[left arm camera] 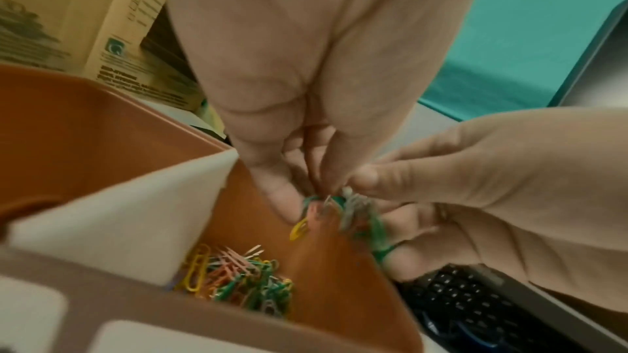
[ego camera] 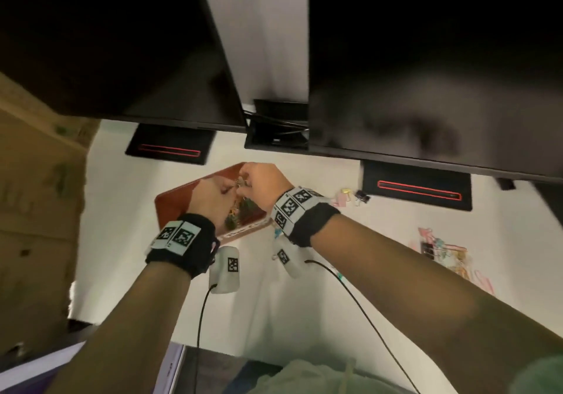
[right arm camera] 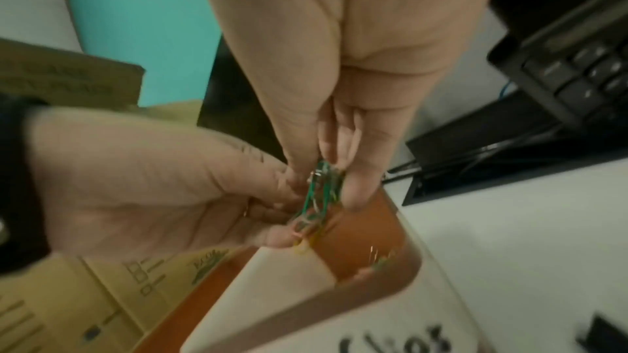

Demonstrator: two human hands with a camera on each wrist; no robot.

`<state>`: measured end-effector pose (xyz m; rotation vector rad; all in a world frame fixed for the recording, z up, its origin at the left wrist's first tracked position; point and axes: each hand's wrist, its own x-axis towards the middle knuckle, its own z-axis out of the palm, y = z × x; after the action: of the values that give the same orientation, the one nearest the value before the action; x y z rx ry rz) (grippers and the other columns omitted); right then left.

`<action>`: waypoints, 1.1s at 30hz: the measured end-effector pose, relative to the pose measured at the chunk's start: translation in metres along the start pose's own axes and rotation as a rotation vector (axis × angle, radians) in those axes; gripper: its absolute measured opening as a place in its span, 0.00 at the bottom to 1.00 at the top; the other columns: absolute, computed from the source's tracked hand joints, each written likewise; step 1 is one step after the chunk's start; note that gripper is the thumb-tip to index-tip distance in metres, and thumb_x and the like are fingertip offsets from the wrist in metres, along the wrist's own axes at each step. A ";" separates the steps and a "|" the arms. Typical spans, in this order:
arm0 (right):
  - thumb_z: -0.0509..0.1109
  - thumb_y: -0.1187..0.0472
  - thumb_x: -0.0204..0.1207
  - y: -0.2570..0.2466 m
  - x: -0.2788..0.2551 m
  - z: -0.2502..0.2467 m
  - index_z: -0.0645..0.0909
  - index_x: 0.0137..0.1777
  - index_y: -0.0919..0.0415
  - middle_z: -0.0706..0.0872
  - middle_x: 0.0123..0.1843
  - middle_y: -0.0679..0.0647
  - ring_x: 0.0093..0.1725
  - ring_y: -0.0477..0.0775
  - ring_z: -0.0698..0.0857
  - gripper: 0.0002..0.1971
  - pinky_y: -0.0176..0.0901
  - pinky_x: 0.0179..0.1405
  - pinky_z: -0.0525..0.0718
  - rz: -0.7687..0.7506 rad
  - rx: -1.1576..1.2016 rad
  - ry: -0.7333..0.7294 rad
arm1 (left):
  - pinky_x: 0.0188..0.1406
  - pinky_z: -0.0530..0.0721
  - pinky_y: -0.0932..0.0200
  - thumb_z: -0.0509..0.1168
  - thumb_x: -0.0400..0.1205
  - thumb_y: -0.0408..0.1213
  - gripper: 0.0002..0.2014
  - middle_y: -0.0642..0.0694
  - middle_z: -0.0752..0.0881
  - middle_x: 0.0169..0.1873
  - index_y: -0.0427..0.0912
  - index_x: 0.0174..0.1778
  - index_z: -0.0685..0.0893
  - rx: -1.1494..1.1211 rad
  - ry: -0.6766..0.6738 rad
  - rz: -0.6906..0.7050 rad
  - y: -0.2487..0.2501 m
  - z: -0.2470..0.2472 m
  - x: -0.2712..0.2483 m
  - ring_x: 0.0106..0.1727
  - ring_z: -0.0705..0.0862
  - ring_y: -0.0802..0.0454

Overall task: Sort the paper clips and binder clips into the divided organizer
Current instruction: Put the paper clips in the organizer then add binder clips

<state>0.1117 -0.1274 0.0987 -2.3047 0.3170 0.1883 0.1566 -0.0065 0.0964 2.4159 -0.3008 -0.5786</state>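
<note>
Both hands meet above the brown divided organizer (ego camera: 175,200). My left hand (ego camera: 228,191) and right hand (ego camera: 247,185) each pinch the same tangled clump of paper clips (left arm camera: 355,215), mostly green and grey with a yellow one hanging from it. In the right wrist view the clump of paper clips (right arm camera: 321,192) hangs between the right hand's fingertips and the left hand's thumb and fingers. Below it, a pile of coloured paper clips (left arm camera: 238,278) lies in one compartment beside a white divider (left arm camera: 136,224). The compartment on the other side of the divider looks empty where it shows.
Two dark monitors (ego camera: 426,73) on stands hang over the back of the white desk. Loose coloured clips (ego camera: 441,250) lie at the right, small binder clips (ego camera: 355,196) near the right stand. A cardboard box (ego camera: 36,195) stands left, a keyboard (left arm camera: 475,305) behind the organizer.
</note>
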 end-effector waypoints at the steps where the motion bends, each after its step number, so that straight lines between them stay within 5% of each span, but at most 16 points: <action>1: 0.70 0.59 0.75 -0.003 0.003 0.010 0.78 0.62 0.65 0.86 0.57 0.61 0.58 0.61 0.84 0.17 0.50 0.58 0.81 0.030 -0.024 -0.021 | 0.62 0.82 0.45 0.61 0.81 0.32 0.10 0.41 0.87 0.54 0.43 0.55 0.84 0.032 -0.016 -0.043 -0.004 -0.002 0.001 0.55 0.85 0.43; 5: 0.65 0.59 0.79 0.004 -0.011 0.020 0.71 0.71 0.58 0.84 0.62 0.59 0.58 0.58 0.84 0.20 0.49 0.60 0.83 0.023 0.093 -0.049 | 0.72 0.74 0.49 0.58 0.81 0.26 0.19 0.44 0.81 0.66 0.41 0.66 0.78 0.133 -0.038 0.015 -0.008 -0.008 -0.003 0.67 0.79 0.46; 10: 0.66 0.61 0.78 0.063 -0.071 -0.014 0.78 0.63 0.54 0.83 0.58 0.50 0.48 0.44 0.82 0.13 0.30 0.47 0.80 0.021 0.286 0.100 | 0.66 0.79 0.51 0.60 0.80 0.28 0.14 0.46 0.84 0.58 0.46 0.58 0.83 0.006 -0.112 0.249 0.016 0.018 -0.013 0.61 0.82 0.50; 15: 0.70 0.59 0.75 0.173 -0.157 -0.058 0.81 0.59 0.53 0.83 0.55 0.51 0.43 0.47 0.81 0.12 0.45 0.52 0.83 0.285 0.038 0.278 | 0.47 0.80 0.65 0.63 0.81 0.34 0.11 0.49 0.84 0.53 0.46 0.58 0.82 0.008 -0.349 0.414 0.068 0.090 -0.041 0.49 0.83 0.55; 19: 0.71 0.58 0.73 0.235 -0.211 -0.081 0.80 0.62 0.50 0.82 0.61 0.52 0.57 0.55 0.81 0.17 0.51 0.63 0.79 0.496 -0.080 0.194 | 0.56 0.80 0.59 0.65 0.79 0.37 0.14 0.48 0.81 0.57 0.47 0.62 0.80 0.151 -0.522 0.488 0.095 0.159 -0.060 0.54 0.81 0.53; 25: 0.73 0.53 0.71 0.259 -0.222 -0.079 0.77 0.67 0.49 0.80 0.65 0.52 0.64 0.58 0.77 0.23 0.50 0.67 0.75 0.451 -0.176 -0.012 | 0.66 0.77 0.50 0.72 0.73 0.44 0.22 0.47 0.75 0.60 0.51 0.63 0.77 0.465 -0.646 0.489 0.107 0.233 -0.072 0.63 0.75 0.47; 33: 0.74 0.50 0.69 0.278 -0.225 -0.090 0.82 0.59 0.49 0.84 0.58 0.50 0.58 0.54 0.80 0.18 0.52 0.63 0.79 0.323 -0.060 0.094 | 0.61 0.81 0.59 0.72 0.73 0.34 0.13 0.48 0.75 0.53 0.45 0.53 0.83 0.394 -0.572 0.414 0.105 0.243 -0.063 0.55 0.80 0.51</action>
<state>-0.1796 -0.3391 0.0190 -2.3138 0.7421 0.2534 -0.0212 -0.1935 0.0114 2.3856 -1.2199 -1.0826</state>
